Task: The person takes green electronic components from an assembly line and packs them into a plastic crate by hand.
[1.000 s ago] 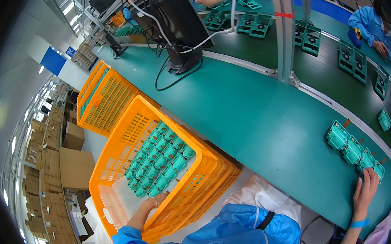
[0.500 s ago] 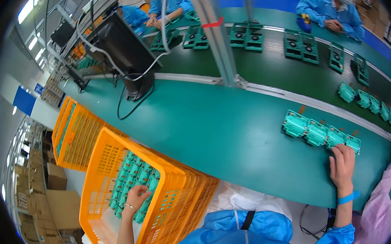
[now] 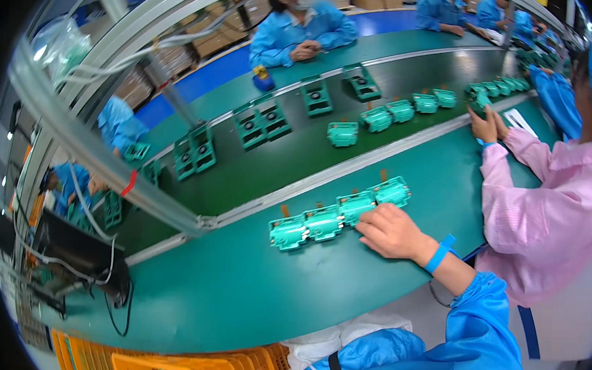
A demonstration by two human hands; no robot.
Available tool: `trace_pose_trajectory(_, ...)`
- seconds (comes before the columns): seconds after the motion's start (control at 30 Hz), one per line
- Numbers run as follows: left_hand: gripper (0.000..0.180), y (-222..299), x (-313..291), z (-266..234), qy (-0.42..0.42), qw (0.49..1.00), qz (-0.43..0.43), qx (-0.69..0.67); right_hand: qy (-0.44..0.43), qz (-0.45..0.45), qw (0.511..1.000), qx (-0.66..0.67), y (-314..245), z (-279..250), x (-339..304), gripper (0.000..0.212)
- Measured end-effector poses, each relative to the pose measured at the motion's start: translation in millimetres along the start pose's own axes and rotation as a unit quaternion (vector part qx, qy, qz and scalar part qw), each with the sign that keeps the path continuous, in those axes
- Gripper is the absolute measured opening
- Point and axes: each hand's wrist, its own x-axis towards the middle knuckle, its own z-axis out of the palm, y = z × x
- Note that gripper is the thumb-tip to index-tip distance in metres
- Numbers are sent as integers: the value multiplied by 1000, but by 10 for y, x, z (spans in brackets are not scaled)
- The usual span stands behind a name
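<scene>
My right hand (image 3: 391, 232), with a blue band at the wrist, is at the near edge of a row of green plastic housings. Its fingers are bent and drawn together against the third housing (image 3: 355, 207) from the left; the fingertips are partly hidden. To the right of that one is the end housing (image 3: 391, 190), just beyond my knuckles. Two more, a left-end housing (image 3: 288, 232) and its neighbour (image 3: 324, 222), continue the row. Small orange-brown tabs stick up from their far sides. My left hand is out of view.
Orange crates (image 3: 191, 369) stand at the lower left below the green table (image 3: 231, 298). Beyond a metal rail (image 3: 296, 185), a dark green conveyor (image 3: 241, 174) carries more housings and fan frames (image 3: 262, 121). A co-worker in pink (image 3: 537, 211) handles a housing at right. A black monitor (image 3: 82, 252) stands at left.
The view has swung to the right, so the crates sit lower and my left hand, earlier over the housings in a crate, has left the picture. My right hand stays at the row.
</scene>
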Motion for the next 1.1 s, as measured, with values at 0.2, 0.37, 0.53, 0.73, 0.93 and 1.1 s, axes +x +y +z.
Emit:
trace_pose_trajectory(0.2,49,77,-120,-679,114,990,-54,58,28,-24,999,10,-56,121,23,30)
trace_pose_trajectory(0.37,46,704,-618,-2406,222,964,-110,103,15,-11,1000,-4,-34,-83,-89,31)
trace_pose_trajectory(0.53,46,2382,613,-2104,91,984,132,78,48,-28,998,10,-69,105,22,30)
trace_pose_trajectory(0.73,68,3688,1422,-1224,-28,912,403,69,71,-23,997,-22,-94,-29,5,29)
trace_pose_trajectory(0.93,87,4437,1922,-155,-4,876,477,75,81,8,997,-15,-41,-22,-62,29)
trace_pose_trajectory(1.1,102,4538,2104,408,-8,900,425,93,84,23,996,5,3,30,-97,31)
